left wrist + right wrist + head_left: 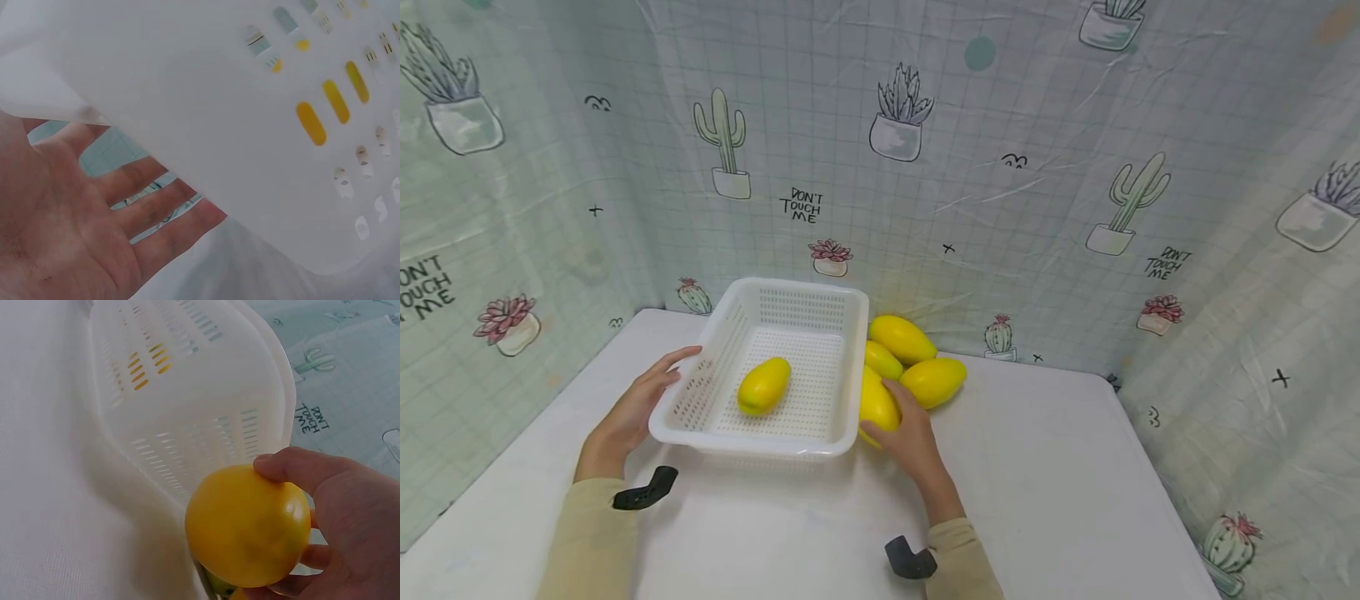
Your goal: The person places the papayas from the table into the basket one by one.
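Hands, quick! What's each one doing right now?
Left hand: open, touching the side of the white basket.
Right hand: closed, holding a yellow fruit.

So the only thing you can actually read here is "DON'T TOUCH ME", all caps, hand-drawn style, printed over and over on the cactus-patterned cloth (865,50). From the head camera there's one full slogan (802,205) left of centre on the back part, stacked in three lines, plus a smaller tilted copy (1168,263) over to the right. A third print (427,288) on the left side gets chopped by the frame edge, so its first letters are cut. The right wrist view catches a steeply tilted one (310,419) too, running downward beside a cactus drawing (315,360).
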Motion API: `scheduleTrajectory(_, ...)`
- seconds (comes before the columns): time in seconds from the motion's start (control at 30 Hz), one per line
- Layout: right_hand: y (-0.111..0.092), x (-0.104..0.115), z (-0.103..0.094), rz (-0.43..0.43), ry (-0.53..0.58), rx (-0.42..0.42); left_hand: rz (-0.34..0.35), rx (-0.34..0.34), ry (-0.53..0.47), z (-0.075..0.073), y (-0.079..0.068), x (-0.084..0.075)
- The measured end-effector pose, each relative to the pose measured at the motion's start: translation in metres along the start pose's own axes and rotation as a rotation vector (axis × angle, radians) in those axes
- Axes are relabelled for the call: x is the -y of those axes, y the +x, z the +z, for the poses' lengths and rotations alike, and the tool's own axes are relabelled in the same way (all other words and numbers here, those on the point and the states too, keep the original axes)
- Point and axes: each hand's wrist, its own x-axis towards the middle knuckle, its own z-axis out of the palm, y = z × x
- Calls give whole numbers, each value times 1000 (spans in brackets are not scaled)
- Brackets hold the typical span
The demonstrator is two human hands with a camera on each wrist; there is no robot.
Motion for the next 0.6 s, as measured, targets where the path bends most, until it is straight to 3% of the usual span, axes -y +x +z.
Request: scheduleTrajectory(0.6,1,7,-15,47,35,-80,17,4,-1,0,-2,-1)
